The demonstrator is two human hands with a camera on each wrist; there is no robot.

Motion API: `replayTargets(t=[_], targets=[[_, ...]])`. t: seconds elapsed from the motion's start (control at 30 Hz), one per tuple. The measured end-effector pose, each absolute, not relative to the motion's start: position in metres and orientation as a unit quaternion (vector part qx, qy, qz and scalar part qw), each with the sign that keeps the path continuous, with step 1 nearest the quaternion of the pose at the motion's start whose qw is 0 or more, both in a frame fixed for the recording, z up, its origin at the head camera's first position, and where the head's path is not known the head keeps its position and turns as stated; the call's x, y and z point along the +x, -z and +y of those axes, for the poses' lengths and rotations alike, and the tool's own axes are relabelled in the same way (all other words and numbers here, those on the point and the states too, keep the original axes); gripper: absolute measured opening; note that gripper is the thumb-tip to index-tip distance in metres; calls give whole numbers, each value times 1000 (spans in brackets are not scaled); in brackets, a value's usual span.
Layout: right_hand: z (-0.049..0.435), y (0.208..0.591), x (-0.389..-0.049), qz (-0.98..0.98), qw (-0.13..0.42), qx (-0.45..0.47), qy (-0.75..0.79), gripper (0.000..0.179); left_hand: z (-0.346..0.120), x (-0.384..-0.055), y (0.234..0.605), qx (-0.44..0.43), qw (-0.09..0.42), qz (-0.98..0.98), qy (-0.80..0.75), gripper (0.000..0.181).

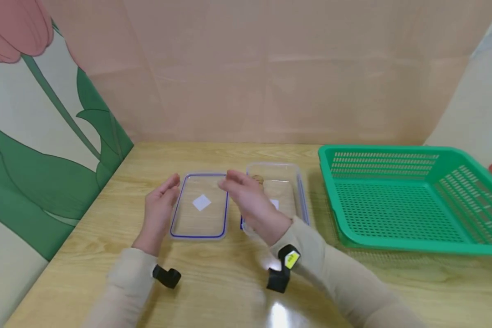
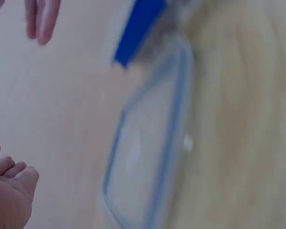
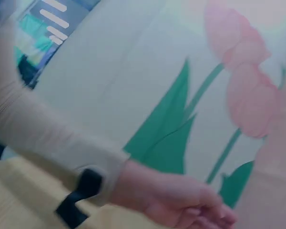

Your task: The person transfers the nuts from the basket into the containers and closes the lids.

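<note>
My left hand is raised beside the left edge of a clear lid, fingers together and holding nothing. The lid has a blue seal round its edge and a white square label; it lies flat on the table. Over the gap to its right hovers my right hand, fingers extended toward the left hand, its grasp empty. Behind that hand stands a clear plastic container, partly hidden, with a small brown item at its far left corner. A blue clip shows blurred in the left wrist view.
A large green plastic basket with slotted sides stands at the right of the wooden table. A pinkish sheet hangs behind the table. A wall with painted tulips borders the left side.
</note>
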State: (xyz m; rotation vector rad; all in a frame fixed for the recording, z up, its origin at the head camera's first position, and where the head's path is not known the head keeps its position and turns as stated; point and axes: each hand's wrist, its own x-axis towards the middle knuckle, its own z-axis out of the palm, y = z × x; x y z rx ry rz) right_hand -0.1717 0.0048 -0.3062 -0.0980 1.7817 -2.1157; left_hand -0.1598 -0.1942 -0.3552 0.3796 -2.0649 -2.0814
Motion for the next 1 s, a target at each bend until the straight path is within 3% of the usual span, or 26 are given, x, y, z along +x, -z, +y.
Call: replayTargets(t=[0.13,0.3,0.47,0.77,1.0], targets=[[-29,341,-164,710,122,-17,694,64,-219,-157,367,154,78,-733,658,45],[-56,384,-162,777,-14,-20,629,61,-234,-158,388,198,74,-727,654,46],[-63,410,-163,785,-97,-31,611,62,-237,-161,401,198,23,-716,669,47],[-60,427,-157,767,-67,36,637,64,-230,-161,415,192,25,-719,667,47],[-60,432,-163,709,-6,65,703,57,-236,-165,418,221,-24,-650,726,46]])
